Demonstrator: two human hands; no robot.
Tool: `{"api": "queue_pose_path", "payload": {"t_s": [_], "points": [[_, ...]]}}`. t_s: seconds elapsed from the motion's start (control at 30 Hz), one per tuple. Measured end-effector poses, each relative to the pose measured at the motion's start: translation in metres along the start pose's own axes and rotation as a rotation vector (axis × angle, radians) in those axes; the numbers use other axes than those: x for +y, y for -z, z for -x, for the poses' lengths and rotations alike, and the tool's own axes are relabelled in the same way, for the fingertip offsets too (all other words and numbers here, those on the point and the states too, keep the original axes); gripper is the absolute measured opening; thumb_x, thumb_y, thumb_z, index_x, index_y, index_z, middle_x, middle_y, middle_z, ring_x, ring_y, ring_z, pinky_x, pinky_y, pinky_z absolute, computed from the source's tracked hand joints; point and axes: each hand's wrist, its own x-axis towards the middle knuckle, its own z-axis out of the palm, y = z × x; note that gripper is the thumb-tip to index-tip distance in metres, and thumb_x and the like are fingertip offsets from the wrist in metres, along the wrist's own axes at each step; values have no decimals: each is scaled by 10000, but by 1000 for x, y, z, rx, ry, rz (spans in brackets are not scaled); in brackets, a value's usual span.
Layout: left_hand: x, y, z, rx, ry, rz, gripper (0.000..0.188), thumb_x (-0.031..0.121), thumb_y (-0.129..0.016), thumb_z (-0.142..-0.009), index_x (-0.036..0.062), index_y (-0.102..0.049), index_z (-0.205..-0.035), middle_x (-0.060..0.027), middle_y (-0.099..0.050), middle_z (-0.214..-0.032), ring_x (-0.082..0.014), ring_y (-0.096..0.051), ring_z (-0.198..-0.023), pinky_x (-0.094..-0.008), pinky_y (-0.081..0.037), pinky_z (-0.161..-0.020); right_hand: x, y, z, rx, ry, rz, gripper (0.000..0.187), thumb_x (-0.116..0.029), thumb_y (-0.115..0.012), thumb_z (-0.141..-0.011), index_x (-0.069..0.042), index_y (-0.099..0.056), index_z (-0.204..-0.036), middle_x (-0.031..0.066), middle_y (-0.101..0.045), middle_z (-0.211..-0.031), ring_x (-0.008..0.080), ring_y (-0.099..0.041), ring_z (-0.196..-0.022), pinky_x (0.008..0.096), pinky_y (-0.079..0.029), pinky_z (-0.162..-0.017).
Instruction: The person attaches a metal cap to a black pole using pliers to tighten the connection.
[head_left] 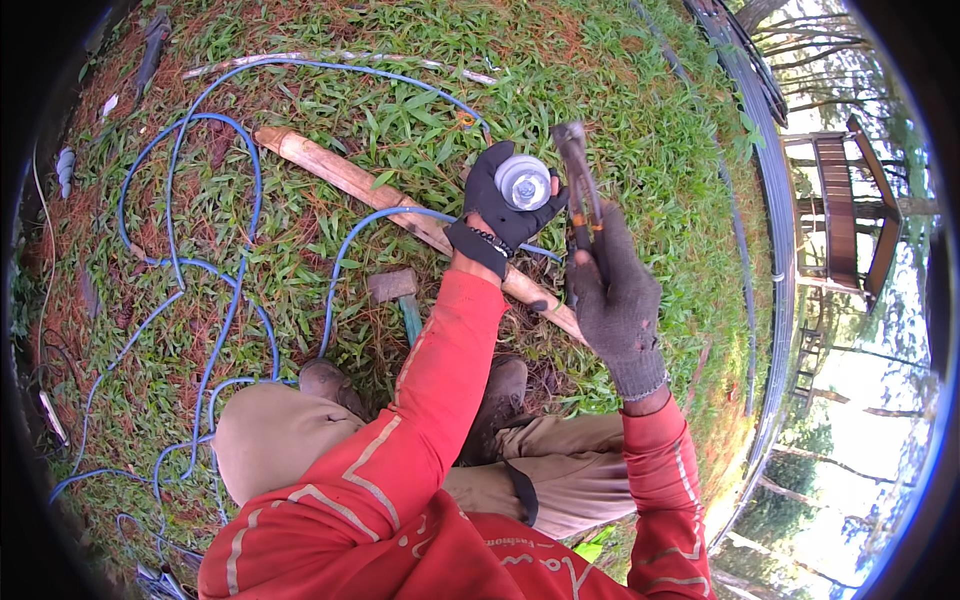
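My left hand (497, 200), in a black glove with a beaded bracelet at the wrist, is closed around a round translucent piece (525, 183) with a clear centre. Its exact kind does not show. Just to the right, my right hand (618, 290), in a grey knit glove, grips a hammer (573, 155) with orange on its handle. The hammer is raised, its metal head up beside the round piece, apart from it. Part of the handle is hidden by my fingers. Beneath both hands a split bamboo pole (345, 180) lies slantwise on the grass.
A mallet (392, 285) with a green handle lies near my boots (330, 385). A blue hose (258, 190) loops over the grass on the left and passes under my left hand. Dark pipes (765, 200) run along the right side, with a wooden hut (838, 210) beyond.
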Motion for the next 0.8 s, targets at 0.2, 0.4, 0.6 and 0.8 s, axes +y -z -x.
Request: {"api": "queue_pose_path", "payload": {"t_s": [0.2,0.4,0.6,0.8], "points": [[-12,-12,2,66,-25,-104,325,471,-679,-1030,196,-753,-1188,-100,-799,-1152,-360,-763,-1118,-620,-625,-996,3,4,-6,-126,46,135,600,-115,-705,-1069,-45,-575,-1650,267,-806,-1085,408,-835,-923,469,-636,-820],[-7,-17,6,87,-60,-99,317,414,-740,-1010,124,-742,-1137,-85,-764,-1023,-337,-739,-1007,-622,-624,-999,5,3,-3,-6,5,-12,587,-65,-663,-1050,-42,-564,-1629,329,-759,-1238,521,-770,-1049,566,-621,-852],[-6,-7,-4,35,-80,-148,300,388,-738,-1022,116,-719,-1146,-125,-758,-1032,-363,-741,-978,-582,-653,-967,5,1,4,-4,30,101,570,-114,-698,-1092,-73,-583,-1650,277,-798,-1108,377,-845,-959,437,-641,-822],[-1,-6,-3,46,0,-76,326,381,-807,-972,135,-673,-1137,-141,-709,-1069,-398,-713,-1025,-659,-633,-995,9,2,-4,-182,32,225,547,-85,-669,-1081,-61,-601,-1624,277,-799,-1133,438,-824,-953,480,-638,-802]]}}
